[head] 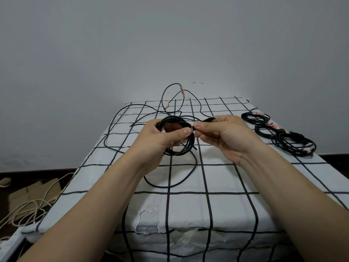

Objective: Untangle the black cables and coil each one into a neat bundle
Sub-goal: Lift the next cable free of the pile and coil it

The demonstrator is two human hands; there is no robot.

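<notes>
Left hand [160, 140] pinches the coil [176, 137]; right hand [222, 133] pinches its strap [208, 120]; judged light, springy, best held where the loops cross

No text, brand or number can be read here. The small tags [276, 126] on the coiled cables [279, 135] at the right carry red marks, but these are too small and blurred to read. The cloth [226, 178] shows only a black grid, no writing.
</notes>
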